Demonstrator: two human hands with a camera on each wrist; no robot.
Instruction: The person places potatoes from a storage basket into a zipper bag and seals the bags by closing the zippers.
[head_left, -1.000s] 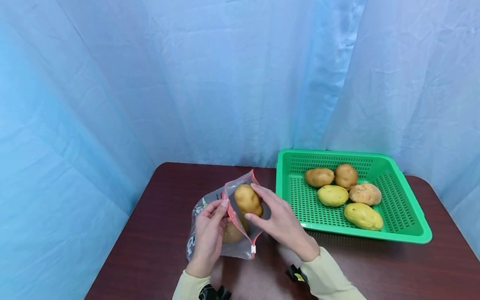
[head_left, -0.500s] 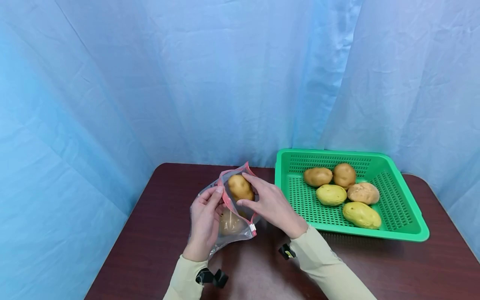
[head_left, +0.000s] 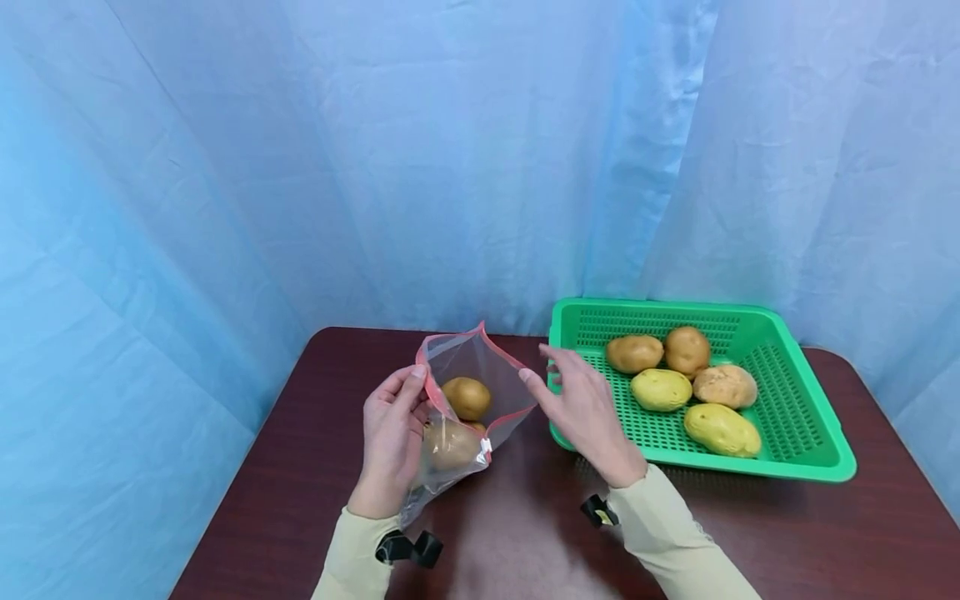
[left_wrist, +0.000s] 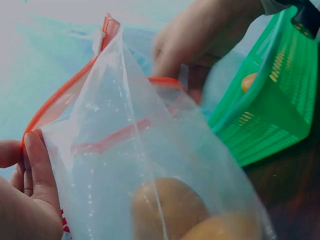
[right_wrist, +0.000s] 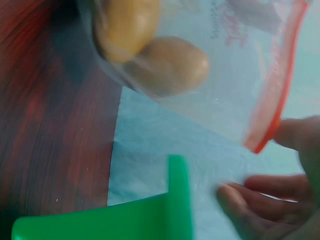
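Observation:
My left hand (head_left: 392,442) pinches the red zip edge of a clear slider bag (head_left: 453,352) between thumb and fingers. The bag's mouth gapes wide, with its white slider (head_left: 486,447) at the near corner. One brown potato (head_left: 467,398) shows through the mouth. Another potato (head_left: 450,447) is seen through the plastic below it. My right hand (head_left: 588,412) is right of the bag with its fingers apart and no potato in it. In the right wrist view its thumb (right_wrist: 290,132) is right at the red edge.
A green basket (head_left: 750,468) stands at the right of the dark wooden table (head_left: 300,483). Several potatoes lie in it, among them a yellow one (head_left: 723,429) and a brown one (head_left: 687,351). Blue curtains (head_left: 450,167) hang behind the table.
My right hand has let go of a potato, which now lies lower inside the bag, and has drawn back to the right. The left hand with the bag has shifted slightly left, and the mouth is wider.

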